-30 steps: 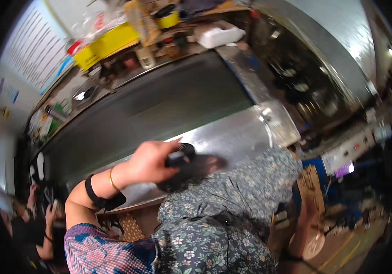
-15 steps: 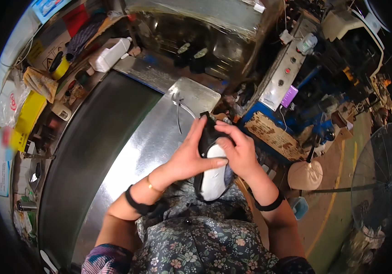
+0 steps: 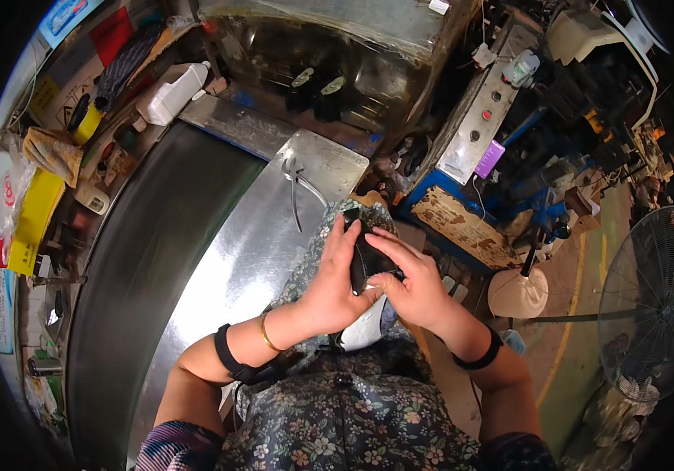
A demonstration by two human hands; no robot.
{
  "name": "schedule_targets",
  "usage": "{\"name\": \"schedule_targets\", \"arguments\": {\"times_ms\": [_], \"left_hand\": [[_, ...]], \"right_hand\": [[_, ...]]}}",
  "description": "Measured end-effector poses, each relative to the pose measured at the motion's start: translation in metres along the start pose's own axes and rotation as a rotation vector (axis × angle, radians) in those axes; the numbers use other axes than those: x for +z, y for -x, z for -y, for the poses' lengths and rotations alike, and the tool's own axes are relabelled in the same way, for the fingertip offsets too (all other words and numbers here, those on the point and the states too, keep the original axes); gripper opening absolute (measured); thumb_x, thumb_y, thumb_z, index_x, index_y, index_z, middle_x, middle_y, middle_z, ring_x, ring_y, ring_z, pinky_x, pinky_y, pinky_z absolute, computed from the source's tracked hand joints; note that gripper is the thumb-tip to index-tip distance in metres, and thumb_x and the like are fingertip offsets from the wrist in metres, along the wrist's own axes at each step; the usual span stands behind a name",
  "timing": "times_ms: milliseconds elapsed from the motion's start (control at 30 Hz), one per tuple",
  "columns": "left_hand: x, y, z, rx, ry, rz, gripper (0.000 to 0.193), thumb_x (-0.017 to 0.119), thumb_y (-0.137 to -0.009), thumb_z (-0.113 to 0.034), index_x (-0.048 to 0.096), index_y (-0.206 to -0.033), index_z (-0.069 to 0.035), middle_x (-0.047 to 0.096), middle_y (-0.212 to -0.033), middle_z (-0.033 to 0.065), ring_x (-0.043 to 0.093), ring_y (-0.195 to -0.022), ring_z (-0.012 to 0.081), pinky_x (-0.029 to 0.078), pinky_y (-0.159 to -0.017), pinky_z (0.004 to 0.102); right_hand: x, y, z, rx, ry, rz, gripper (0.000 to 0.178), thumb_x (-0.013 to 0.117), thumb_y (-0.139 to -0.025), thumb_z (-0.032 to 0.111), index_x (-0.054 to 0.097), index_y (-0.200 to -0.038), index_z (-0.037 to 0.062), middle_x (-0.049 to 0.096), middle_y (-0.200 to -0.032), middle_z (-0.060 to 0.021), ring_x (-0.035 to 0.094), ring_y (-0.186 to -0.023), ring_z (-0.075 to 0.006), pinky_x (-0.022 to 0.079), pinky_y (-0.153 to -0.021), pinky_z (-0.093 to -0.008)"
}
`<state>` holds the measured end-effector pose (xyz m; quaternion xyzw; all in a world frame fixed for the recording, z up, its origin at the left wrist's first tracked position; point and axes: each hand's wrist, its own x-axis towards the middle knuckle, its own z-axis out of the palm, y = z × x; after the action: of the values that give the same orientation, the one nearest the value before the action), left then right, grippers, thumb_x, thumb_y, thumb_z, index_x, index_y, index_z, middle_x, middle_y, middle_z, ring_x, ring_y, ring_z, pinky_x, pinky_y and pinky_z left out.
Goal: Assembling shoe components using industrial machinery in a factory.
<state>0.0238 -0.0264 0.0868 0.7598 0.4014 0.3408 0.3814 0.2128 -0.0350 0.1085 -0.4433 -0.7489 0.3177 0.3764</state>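
Observation:
A black shoe [image 3: 361,263] lies over my lap between both hands, its toe or heel end hard to tell. White lining or insole [image 3: 363,330] shows at its near end, below my thumbs. My left hand [image 3: 332,284] is closed along its left side, with fingers pointing away and the thumb across it. From the right, my right hand [image 3: 414,284] grips the same shoe, its thumb pressed near the middle. A pair of metal pliers [image 3: 294,192] rests on the steel tabletop [image 3: 223,267], beyond my left hand and touching neither hand.
A dark conveyor belt [image 3: 144,259] curves along the left. Two black shoes [image 3: 329,98] stand inside the machine opening ahead. A white plastic jug [image 3: 172,94] sits on the left shelf. At right are a control panel [image 3: 485,110], a beige-covered stool [image 3: 518,293] and a floor fan [image 3: 659,306].
The shoe has tilted, so more of its black upper and less of its white part shows. Both hands have shifted slightly along it. The whole view has turned a little.

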Motion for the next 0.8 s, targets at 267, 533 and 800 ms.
{"name": "schedule_targets", "arguments": {"times_ms": [267, 533, 800], "left_hand": [[-0.009, -0.018, 0.006, 0.085, -0.132, -0.078, 0.086, 0.081, -0.075, -0.016, 0.035, -0.147, -0.004, 0.013, -0.157, 0.0347, 0.015, -0.146, 0.0515, 0.023, -0.117, 0.0488], [-0.020, -0.045, -0.003, -0.409, 0.931, -0.023, 0.064, 0.074, -0.084, -0.003, 0.042, -0.139, -0.003, 0.059, -0.119, 0.0101, 0.059, -0.104, 0.0152, 0.051, -0.089, 0.0298], [0.004, -0.021, 0.022, -0.340, 0.782, -0.100, 0.064, 0.071, -0.087, -0.003, 0.036, -0.140, -0.001, 0.059, -0.117, 0.0098, 0.057, -0.104, 0.0154, 0.049, -0.092, 0.0297]], "right_hand": [[0.063, 0.052, -0.017, 0.320, -0.442, -0.421, 0.048, 0.057, -0.095, 0.005, 0.045, -0.141, -0.0034, 0.056, -0.136, -0.0178, 0.053, -0.127, -0.0251, 0.038, -0.108, -0.0356], [0.000, 0.061, -0.041, 0.440, -0.564, -0.131, 0.030, 0.053, -0.104, 0.021, 0.064, -0.116, -0.0045, 0.069, -0.101, -0.0024, 0.062, -0.086, -0.0081, 0.050, -0.080, -0.0269], [0.047, 0.046, -0.041, 0.907, -0.928, -0.121, 0.067, 0.031, -0.104, 0.055, 0.049, -0.139, 0.0011, 0.064, -0.123, -0.0106, 0.064, -0.108, -0.0167, 0.053, -0.093, -0.0310]]}}
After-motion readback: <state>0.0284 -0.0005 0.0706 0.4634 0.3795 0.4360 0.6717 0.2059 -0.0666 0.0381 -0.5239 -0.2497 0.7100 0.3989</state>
